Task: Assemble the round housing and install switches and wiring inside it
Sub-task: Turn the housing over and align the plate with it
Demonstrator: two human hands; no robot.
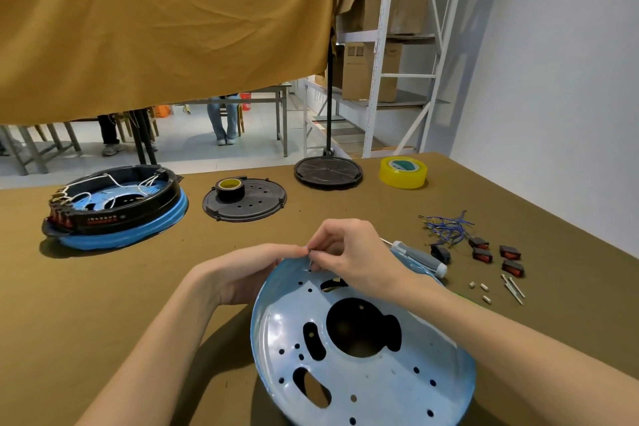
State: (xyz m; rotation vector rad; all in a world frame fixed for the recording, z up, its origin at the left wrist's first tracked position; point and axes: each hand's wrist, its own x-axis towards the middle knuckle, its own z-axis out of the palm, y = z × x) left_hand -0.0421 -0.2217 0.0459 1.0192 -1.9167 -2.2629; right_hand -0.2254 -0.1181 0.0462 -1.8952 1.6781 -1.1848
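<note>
A light blue round metal plate with several holes and cutouts is tilted up in front of me. My left hand grips its far left rim from behind. My right hand pinches a small dark screw at a hole near the plate's top edge. Red rocker switches lie at the right beside a bundle of blue wires. Screws and small spacers lie in front of the switches. A screwdriver rests just behind my right hand.
A finished housing, black ring on blue base with white wiring, sits at far left. A black perforated cover carries a black tape roll. Behind it are a stand base and yellow tape. The table edge runs along the right.
</note>
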